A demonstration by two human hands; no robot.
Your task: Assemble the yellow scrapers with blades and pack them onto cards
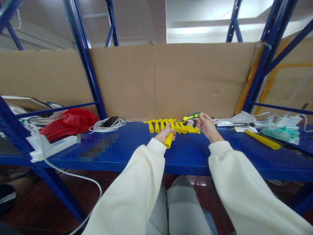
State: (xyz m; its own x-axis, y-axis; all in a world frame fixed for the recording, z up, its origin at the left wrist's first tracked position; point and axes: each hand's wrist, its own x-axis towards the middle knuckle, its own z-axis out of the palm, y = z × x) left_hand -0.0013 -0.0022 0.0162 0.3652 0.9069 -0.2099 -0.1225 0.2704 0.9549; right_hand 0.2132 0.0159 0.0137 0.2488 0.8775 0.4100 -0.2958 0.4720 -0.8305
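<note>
My left hand is closed around a yellow plastic piece with a round tubular handle, which points toward me. Its far end rises above my fingers. Held in my right hand by the butt end is a screwdriver with a yellow and green handle. The shaft points left toward the top of the yellow piece; whether the tip touches it I cannot tell. Behind my hands lies a row of similar yellow tubular pieces, with several small flat yellow parts at its right end.
On the blue bench a phone rests on a coiled white cable. Farther left are a red plastic bag and a white power strip. A long yellow tube lies right, near bags and cables. Cardboard stands behind.
</note>
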